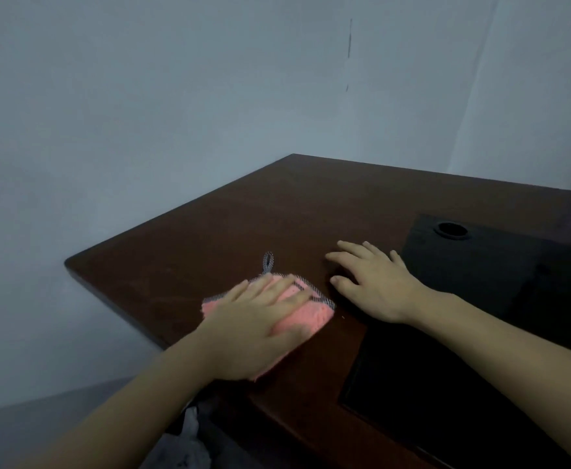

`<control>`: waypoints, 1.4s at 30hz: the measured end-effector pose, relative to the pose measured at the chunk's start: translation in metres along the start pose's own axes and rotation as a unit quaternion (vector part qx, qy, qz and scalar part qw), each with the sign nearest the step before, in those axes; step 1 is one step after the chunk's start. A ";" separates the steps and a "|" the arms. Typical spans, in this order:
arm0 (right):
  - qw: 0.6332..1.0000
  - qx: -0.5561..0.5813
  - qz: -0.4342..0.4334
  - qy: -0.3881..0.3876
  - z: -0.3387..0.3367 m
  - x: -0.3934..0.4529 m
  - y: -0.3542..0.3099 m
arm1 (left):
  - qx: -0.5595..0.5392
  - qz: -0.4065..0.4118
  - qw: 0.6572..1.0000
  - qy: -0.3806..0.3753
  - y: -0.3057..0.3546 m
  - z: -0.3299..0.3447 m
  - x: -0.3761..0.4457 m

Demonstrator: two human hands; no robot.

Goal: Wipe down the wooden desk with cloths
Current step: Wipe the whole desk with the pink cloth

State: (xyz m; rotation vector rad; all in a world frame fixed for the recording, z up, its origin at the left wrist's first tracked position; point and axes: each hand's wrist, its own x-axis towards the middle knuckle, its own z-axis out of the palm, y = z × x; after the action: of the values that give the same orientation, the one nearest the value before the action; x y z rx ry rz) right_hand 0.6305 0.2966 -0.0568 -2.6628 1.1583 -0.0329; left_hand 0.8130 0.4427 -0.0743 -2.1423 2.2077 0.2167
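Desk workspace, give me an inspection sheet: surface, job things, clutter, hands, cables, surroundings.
Surface: dark brown wooden desk, faint scuff marks near its left corner.
Job's things: one pink cloth with grey trim and a hanging loop, lying flat on the desk.
Clutter: black box with a round hole on top; black inset pad at the near right.
Hands: left hand presses flat on the cloth; right hand rests flat on bare wood.
Cables: nothing seen.
Surroundings: plain pale wall behind; grey floor below left.
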 end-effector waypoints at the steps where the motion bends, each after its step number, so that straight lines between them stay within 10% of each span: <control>1: 1.000 0.009 -0.005 0.001 0.002 0.008 -0.005 | -0.009 -0.003 1.000 -0.003 -0.002 0.001 -0.006; 16: 1.000 -0.008 0.003 -0.010 0.021 0.020 -0.015 | -0.007 -0.175 0.984 0.013 -0.102 -0.022 0.143; 33: 1.000 -0.024 0.012 -0.010 0.020 0.017 -0.017 | -0.006 -0.022 1.000 -0.006 -0.047 -0.004 -0.012; 42: 1.000 -0.011 0.009 0.006 0.021 0.016 -0.015 | -0.006 -0.163 0.987 0.008 -0.084 -0.013 0.078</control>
State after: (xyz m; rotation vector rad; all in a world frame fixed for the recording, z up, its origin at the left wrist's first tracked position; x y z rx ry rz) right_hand 0.6549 0.2993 -0.0754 -2.6746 1.1921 -0.0336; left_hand 0.8947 0.3611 -0.0770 -2.4746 1.8277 0.1947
